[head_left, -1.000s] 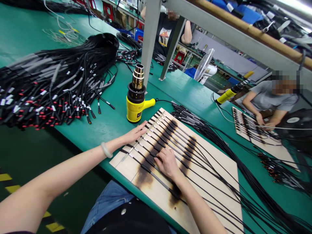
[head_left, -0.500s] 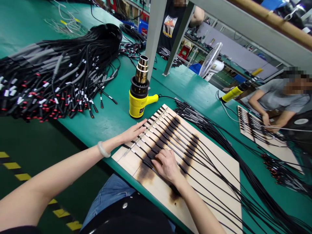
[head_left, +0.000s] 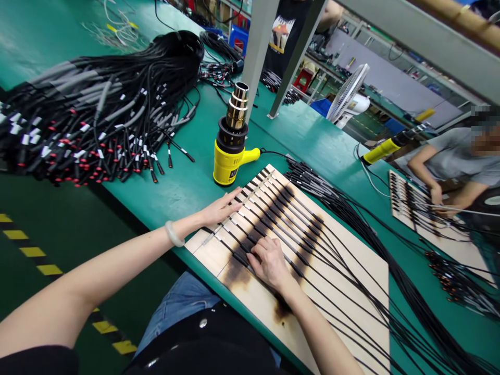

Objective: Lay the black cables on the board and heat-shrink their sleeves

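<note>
A pale wooden board with dark scorch marks lies on the green table, and several black cables run across it side by side. My left hand rests flat, fingers stretched, over the cable ends at the board's upper left edge. Near the scorched middle, my right hand has its fingers curled and pinched on a cable close to the board's lower left side; its fingertips partly hide the cable. A yellow heat gun stands nozzle up just behind the board.
A big bundle of black and grey cables covers the table at the left. More long cables curve along the board's right side. A metal post rises behind the heat gun. A person works at another board at the right.
The view has shifted slightly, so the table and board appear a little further right. Both hands keep nearly the same places on the board.
</note>
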`<control>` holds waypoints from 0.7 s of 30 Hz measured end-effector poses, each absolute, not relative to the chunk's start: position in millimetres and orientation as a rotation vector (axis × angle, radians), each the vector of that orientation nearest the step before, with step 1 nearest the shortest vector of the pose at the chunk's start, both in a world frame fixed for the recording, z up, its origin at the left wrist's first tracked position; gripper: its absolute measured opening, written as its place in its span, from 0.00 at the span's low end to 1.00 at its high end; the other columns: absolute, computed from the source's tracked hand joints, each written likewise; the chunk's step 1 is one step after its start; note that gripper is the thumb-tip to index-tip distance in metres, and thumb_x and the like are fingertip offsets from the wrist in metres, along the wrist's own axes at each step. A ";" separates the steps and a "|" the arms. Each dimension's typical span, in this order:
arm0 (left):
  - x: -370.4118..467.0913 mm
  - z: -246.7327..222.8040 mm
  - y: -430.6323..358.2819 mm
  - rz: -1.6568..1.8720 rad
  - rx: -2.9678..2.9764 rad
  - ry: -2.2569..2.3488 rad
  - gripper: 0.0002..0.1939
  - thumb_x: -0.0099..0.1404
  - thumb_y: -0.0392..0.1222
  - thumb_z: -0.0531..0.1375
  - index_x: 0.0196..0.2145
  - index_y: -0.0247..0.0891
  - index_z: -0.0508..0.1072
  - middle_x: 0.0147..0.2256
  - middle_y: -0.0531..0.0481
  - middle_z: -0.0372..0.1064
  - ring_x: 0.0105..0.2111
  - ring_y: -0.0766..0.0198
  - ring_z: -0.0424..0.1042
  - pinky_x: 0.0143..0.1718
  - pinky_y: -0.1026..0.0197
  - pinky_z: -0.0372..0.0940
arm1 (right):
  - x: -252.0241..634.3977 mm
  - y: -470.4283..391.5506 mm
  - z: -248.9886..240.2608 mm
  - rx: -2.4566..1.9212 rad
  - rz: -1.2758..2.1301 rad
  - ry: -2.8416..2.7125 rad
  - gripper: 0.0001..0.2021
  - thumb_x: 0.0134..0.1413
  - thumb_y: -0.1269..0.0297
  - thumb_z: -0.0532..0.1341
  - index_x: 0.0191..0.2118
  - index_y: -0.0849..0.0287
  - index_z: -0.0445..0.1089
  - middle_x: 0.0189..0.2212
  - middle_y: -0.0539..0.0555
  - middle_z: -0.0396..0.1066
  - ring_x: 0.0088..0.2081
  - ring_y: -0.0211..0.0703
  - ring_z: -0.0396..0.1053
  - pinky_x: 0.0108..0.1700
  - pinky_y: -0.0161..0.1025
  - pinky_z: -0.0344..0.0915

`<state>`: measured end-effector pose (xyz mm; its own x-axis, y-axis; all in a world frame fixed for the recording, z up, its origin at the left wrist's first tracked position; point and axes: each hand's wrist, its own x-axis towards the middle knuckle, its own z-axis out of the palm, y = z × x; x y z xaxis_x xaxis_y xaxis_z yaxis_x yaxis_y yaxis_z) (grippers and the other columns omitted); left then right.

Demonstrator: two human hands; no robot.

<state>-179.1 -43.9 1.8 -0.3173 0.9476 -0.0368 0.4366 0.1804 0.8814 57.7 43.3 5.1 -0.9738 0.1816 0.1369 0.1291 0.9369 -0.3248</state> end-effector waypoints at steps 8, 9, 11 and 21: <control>-180.1 -0.9 -59.0 1.187 1.263 1.853 0.46 0.60 0.71 0.45 0.65 0.35 0.50 0.65 0.44 0.44 0.65 0.52 0.46 0.65 0.52 0.42 | 66.2 28.6 7.2 -0.147 0.481 -2.884 0.09 0.59 0.60 0.58 0.30 0.59 0.67 0.28 0.53 0.66 0.34 0.42 0.60 0.37 0.41 0.48; -178.9 -2.3 -60.0 1.180 1.270 1.849 0.46 0.60 0.72 0.45 0.65 0.35 0.50 0.65 0.44 0.44 0.65 0.51 0.46 0.64 0.51 0.42 | 66.0 26.7 6.0 -0.137 0.472 -2.895 0.09 0.58 0.61 0.58 0.30 0.59 0.67 0.28 0.53 0.65 0.33 0.42 0.59 0.37 0.41 0.48; -177.1 -4.9 -61.0 1.175 1.283 1.842 0.46 0.60 0.72 0.45 0.65 0.36 0.50 0.65 0.44 0.43 0.65 0.51 0.45 0.64 0.51 0.42 | 64.9 24.0 4.5 -0.130 0.455 -2.910 0.08 0.58 0.62 0.58 0.30 0.59 0.67 0.28 0.53 0.65 0.33 0.42 0.59 0.37 0.41 0.48; -187.3 26.0 -54.8 1.468 0.926 2.210 0.31 0.54 0.61 0.60 0.47 0.33 0.72 0.48 0.42 0.72 0.47 0.50 0.72 0.52 0.51 0.66 | 81.2 56.8 18.5 -0.385 0.583 -2.722 0.08 0.59 0.60 0.56 0.34 0.59 0.68 0.30 0.53 0.68 0.35 0.42 0.63 0.39 0.41 0.53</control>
<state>-187.3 -54.8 26.0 -0.7344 0.6740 0.0792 0.3344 0.2579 0.9064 81.2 56.8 18.5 -0.9091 0.3257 0.2597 0.1907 0.8796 -0.4358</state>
